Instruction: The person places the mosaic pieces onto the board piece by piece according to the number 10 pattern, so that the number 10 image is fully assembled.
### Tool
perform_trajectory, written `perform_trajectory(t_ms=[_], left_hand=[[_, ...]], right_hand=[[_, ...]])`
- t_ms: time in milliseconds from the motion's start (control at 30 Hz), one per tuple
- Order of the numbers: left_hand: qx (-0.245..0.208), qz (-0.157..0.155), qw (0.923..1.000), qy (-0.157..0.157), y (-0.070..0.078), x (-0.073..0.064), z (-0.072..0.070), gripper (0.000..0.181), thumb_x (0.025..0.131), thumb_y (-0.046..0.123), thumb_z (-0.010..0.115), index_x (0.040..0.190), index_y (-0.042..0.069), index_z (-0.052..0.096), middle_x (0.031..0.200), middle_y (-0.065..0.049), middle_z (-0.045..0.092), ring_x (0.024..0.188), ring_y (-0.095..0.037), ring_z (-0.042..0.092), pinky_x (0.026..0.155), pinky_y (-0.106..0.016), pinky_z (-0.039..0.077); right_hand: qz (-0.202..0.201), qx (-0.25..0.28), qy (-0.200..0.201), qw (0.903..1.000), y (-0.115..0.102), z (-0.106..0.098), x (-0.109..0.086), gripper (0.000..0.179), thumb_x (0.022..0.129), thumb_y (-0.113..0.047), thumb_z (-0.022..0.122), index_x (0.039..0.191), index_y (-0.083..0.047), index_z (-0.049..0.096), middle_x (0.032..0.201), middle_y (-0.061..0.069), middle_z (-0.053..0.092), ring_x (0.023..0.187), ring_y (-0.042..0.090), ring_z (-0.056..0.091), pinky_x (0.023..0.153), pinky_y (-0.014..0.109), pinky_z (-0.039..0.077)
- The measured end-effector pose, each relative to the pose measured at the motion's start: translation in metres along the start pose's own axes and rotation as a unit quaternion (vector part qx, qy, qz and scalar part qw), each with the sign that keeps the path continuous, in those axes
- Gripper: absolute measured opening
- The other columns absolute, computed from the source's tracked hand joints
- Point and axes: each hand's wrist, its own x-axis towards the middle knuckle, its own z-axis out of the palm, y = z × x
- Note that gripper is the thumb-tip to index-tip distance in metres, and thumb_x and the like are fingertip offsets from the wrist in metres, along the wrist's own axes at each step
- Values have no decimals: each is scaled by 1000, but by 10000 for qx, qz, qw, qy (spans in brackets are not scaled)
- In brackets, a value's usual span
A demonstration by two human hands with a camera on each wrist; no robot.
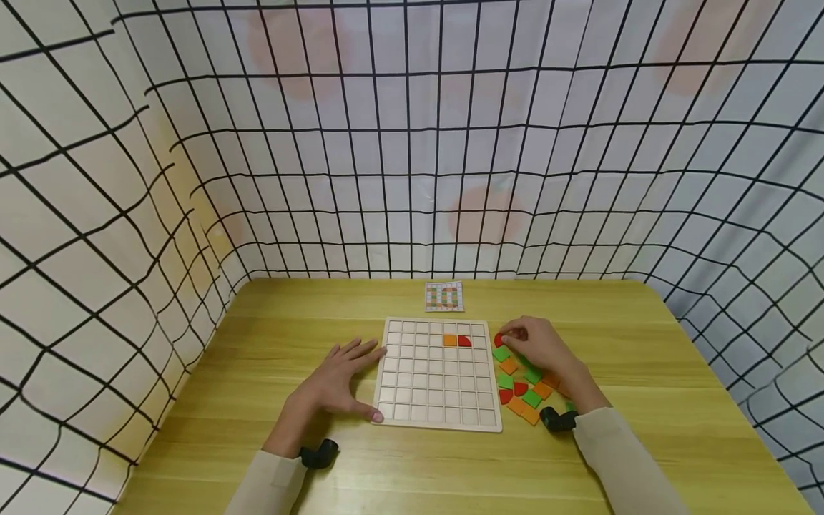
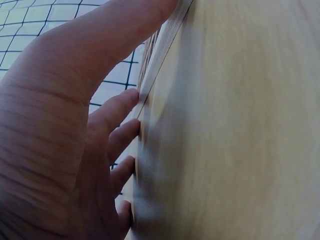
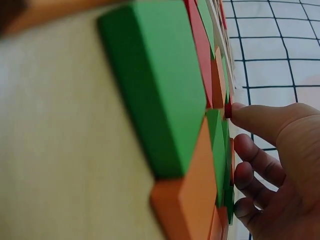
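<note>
Your left hand [image 1: 340, 383] lay at the left of the pale gridded board [image 1: 426, 397], its fingers spread and its thumb set wide of them. The thumb touched the board's near left corner and the index fingertip its left edge, farther up. Your right hand [image 1: 542, 348] was just beyond the board's right edge, toward the far end, thumb and forefinger pinching a red tile [image 1: 498, 340]; whether that tile was clear of the table [image 1: 386, 476] you could not tell. In the right wrist view, your other fingers were bent, their tips near the loose tiles [image 1: 506, 381].

The board rested near the middle of the table. In its second row from the far side, an orange square [image 1: 450, 340] sat just left of a red rounded piece [image 1: 464, 341]. Green, orange and red loose tiles lay along its right side, partly beneath your right hand. Beyond its far edge lay a small patterned card [image 1: 444, 297], and behind the table hung a black-lined white backdrop [image 1: 425, 193].
</note>
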Motion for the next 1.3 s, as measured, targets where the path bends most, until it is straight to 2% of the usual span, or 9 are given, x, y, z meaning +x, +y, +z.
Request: perform_trajectory(t_ms=[133,333,600,800,1033,1300], left_hand=[[-21,-34,10000,-32,1,0,-1,121,64,74,84,162,23,35,171,-8,27,158,-43,18,122,-74,12],[-3,-50,10000,-55,2,0,-2,121,65,74,84,163,24,35,171,-7,27,158,-43,17,123,-73,12],[16,-94,9999,-55,2,-1,-1,121,64,76,83,163,25,34,171,-6,26,159,-42,17,123,-72,11],[-14,-109,9999,-79,1,-2,0,121,64,76,83,163,26,34,172,-5,26,159,-41,16,123,-72,10],[-28,-127,9999,-101,2,-2,-1,121,64,76,83,163,27,33,172,-4,25,160,-40,15,124,-71,9],[-13,-130,9999,-91,1,0,-1,121,64,75,83,163,27,34,172,-4,26,159,-40,16,123,-72,10]], right_hand=[[-123,-37,49,9999,3,-3,0,23,100,-22,69,119,-11,76,102,4,70,87,18,58,80,37,51],[-410,-189,-149,9989,6,-1,0,31,97,-14,65,127,-11,73,100,4,66,86,17,55,79,36,50],[-182,-122,-256,9994,7,-3,-3,32,96,-16,67,127,-11,73,103,5,65,89,20,55,81,37,50],[-191,-90,-220,9995,8,-2,-4,31,97,-18,69,127,-10,73,105,4,66,91,19,56,82,37,51],[-155,-71,-234,9996,8,-2,-5,34,97,-28,73,126,-12,73,104,3,65,93,19,55,84,39,50],[-192,-47,-130,9997,7,-1,-3,30,96,-27,74,122,-11,75,98,0,63,89,18,53,82,36,48]])
